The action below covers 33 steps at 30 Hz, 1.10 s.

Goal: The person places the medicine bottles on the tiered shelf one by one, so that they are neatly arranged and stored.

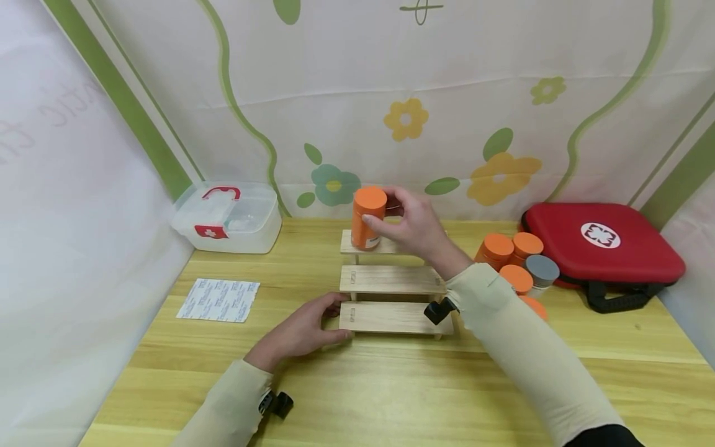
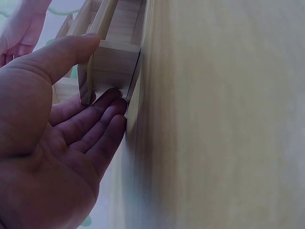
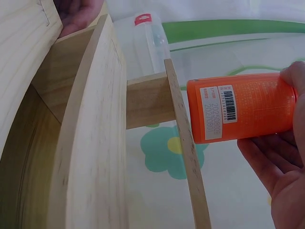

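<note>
My right hand [image 1: 416, 226] holds an orange pill bottle [image 1: 365, 223] upright at the left end of the top tier of a three-step wooden rack [image 1: 391, 279]. In the right wrist view, the base of the bottle, with a white barcode label [image 3: 218, 111] near it, is right at the top board's surface. My left hand [image 1: 298, 329] grips the left end of the rack's lowest step [image 1: 385, 318]. From the left wrist view, the thumb lies on the step's front edge and the other fingers [image 2: 107, 138] reach around its end, close to the tabletop.
Right of the rack, several orange-lidded bottles [image 1: 498, 247] and a grey-lidded one [image 1: 542, 270] stand beside a red first-aid case [image 1: 609, 242]. A clear plastic box [image 1: 257, 226] with red clasps sits back left. A printed white packet [image 1: 219, 300] lies left on the wooden table [image 1: 391, 391].
</note>
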Motion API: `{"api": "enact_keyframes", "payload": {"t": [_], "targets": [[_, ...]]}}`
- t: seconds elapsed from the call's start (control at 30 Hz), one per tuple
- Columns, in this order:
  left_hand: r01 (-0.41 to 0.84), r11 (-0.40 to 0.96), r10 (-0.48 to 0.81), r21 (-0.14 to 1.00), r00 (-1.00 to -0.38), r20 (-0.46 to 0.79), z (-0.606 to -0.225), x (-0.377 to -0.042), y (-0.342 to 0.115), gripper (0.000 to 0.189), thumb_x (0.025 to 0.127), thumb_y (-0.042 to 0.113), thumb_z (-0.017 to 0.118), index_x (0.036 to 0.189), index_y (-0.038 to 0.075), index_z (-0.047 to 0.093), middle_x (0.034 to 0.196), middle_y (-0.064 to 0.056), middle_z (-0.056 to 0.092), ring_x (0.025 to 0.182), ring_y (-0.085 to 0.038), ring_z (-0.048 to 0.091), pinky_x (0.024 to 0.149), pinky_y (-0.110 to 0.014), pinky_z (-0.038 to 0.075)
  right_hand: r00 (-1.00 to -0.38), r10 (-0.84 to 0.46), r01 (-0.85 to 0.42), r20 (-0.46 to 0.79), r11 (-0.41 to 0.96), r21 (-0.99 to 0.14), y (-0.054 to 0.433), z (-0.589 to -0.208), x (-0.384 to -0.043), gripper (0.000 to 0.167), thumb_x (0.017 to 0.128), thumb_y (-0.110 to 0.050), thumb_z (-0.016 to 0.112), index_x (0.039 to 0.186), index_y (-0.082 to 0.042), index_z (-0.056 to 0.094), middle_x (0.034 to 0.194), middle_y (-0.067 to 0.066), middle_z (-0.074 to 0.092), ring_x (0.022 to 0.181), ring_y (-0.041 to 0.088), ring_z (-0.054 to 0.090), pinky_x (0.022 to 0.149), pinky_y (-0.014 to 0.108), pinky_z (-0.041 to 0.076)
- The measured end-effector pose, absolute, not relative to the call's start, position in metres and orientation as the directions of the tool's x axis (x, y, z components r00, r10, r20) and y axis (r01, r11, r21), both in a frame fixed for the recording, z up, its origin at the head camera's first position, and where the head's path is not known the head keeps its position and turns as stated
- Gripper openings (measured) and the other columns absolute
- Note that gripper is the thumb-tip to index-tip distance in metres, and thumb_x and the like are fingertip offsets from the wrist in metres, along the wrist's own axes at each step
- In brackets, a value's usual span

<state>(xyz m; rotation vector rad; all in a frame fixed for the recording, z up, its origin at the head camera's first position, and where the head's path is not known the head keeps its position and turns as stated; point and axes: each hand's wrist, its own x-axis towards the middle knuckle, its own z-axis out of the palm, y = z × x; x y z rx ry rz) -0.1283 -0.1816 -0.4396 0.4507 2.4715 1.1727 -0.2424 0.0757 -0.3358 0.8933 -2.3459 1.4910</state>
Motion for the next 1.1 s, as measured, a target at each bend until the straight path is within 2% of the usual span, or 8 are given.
{"api": "enact_keyframes", "payload": {"t": [0.37,0.6,1.1], "targets": [[0.129,0.600,0.435,0.790,-0.881,-0.186,-0.439,-0.127,-0.180,0.067,0.096,0.037,0.085,0.151,0.012,0.056,0.145,-0.007,0.066,0.134,-0.026,0.063,0.117,-0.053,0.051,-0.831,-0.378,-0.535,0.409,0.336,-0.776,0.065,-0.335,-0.242,0.056,0.095,-0.022,0.084,0.142,0.000,0.064,0.130,0.016,0.074,0.111,0.031,0.076,0.100,0.049,0.063],[0.137,0.601,0.436,0.788,-0.882,-0.179,-0.440,-0.127,-0.180,0.066,0.096,0.037,0.085,0.151,0.013,0.056,0.144,-0.007,0.066,0.134,-0.026,0.063,0.117,-0.053,0.051,-0.828,-0.375,-0.545,0.417,0.364,-0.755,0.062,-0.334,-0.240,0.057,0.094,-0.023,0.086,0.141,0.002,0.064,0.128,0.016,0.074,0.111,0.032,0.075,0.100,0.047,0.063],[0.136,0.615,0.426,0.777,-0.886,-0.183,-0.440,-0.128,-0.180,0.067,0.096,0.036,0.085,0.151,0.013,0.056,0.144,-0.006,0.066,0.133,-0.025,0.063,0.118,-0.052,0.051,-0.844,-0.351,-0.525,0.406,0.385,-0.759,0.054,-0.333,-0.233,0.055,0.097,-0.026,0.084,0.142,0.000,0.064,0.129,0.016,0.073,0.113,0.031,0.074,0.102,0.050,0.062]]}}
